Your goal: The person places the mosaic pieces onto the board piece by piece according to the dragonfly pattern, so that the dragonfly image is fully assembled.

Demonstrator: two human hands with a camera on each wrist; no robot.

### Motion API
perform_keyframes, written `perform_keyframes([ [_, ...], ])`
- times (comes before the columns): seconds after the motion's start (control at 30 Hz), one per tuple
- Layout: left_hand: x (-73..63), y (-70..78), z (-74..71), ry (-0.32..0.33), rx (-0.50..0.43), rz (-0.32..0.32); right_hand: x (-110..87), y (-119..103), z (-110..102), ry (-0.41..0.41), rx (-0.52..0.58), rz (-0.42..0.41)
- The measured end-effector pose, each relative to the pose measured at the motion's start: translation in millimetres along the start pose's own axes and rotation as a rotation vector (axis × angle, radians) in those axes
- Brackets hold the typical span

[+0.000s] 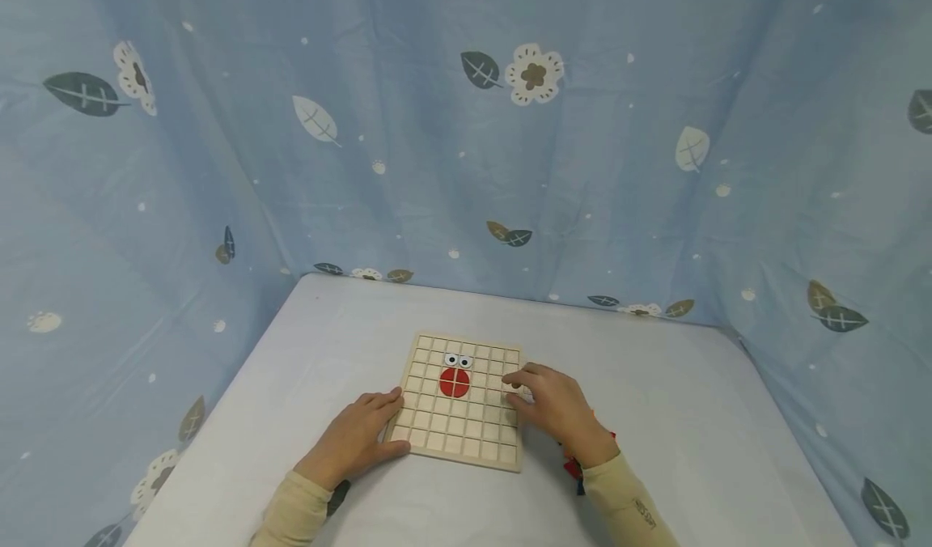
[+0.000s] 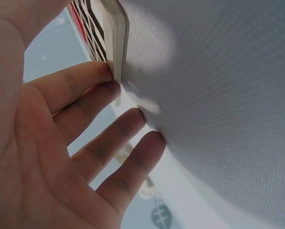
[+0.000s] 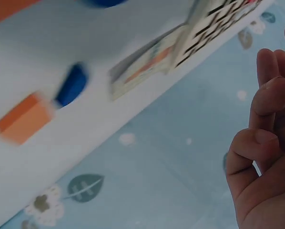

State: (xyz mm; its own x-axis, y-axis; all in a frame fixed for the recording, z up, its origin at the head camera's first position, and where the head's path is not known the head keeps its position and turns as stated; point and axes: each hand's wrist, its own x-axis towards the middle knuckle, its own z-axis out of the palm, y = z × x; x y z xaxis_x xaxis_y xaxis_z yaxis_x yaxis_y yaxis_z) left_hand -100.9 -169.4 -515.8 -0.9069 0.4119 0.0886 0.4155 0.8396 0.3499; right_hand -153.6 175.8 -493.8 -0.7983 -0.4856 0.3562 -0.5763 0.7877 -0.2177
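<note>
A square wooden grid board (image 1: 451,434) lies on the white table. Red quarter-round pieces (image 1: 447,389) form a disc on it, with two eye pieces (image 1: 465,362) just above. My left hand (image 1: 357,438) rests at the board's left side, fingertips against its edge and thumb by the near left corner. Over the right edge hovers my right hand (image 1: 557,401), thumb and index finger bent and apart. Nothing shows between its fingers (image 3: 269,100) in the right wrist view. A pale card (image 3: 147,67) with an orange mark lies beside the board.
Loose red and dark pieces (image 1: 572,468) lie right of the board, partly hidden by the right forearm. The right wrist view shows an orange block (image 3: 25,119) and a blue piece (image 3: 72,86), blurred. A blue patterned curtain (image 1: 408,167) surrounds the table's back and sides.
</note>
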Motion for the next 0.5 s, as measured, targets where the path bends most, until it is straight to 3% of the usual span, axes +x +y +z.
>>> perform_keyframes([
  [0.33,-0.4,0.5,-1.6,-0.004,-0.009,0.000,-36.2,26,-13,0.044,-0.027,0.082],
  [0.5,-0.5,0.5,0.2,-0.004,-0.012,-0.005,-51.9,37,-18,-0.010,-0.027,0.206],
])
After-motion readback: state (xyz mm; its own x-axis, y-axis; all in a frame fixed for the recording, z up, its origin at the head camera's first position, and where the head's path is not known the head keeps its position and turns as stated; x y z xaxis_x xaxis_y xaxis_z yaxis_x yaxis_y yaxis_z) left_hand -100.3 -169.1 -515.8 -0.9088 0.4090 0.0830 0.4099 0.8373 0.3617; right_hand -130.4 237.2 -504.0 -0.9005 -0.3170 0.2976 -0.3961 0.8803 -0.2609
